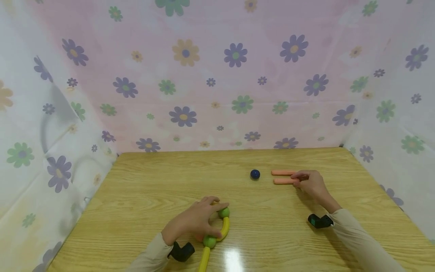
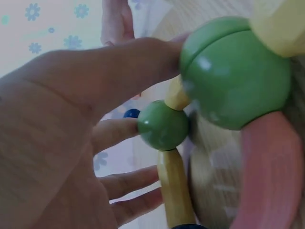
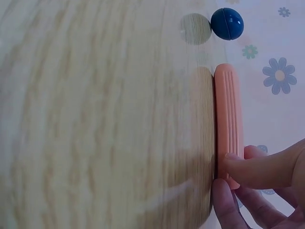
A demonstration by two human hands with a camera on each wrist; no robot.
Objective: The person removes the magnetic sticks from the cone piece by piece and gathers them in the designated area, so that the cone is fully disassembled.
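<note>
Right grip (image 1: 312, 184), orange stick (image 3: 228, 112) pinched

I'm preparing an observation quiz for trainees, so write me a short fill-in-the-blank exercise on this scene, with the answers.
1. In the head view, the number of orange sticks at the right hand is ____.
2. In the head view, the dark blue ball lies to the ____ of the orange sticks.
3. The left hand touches two balls whose colour is ____.
4. The curved stick joining those two balls is ____ in colour.

Missing words: two; left; green; yellow.
</note>
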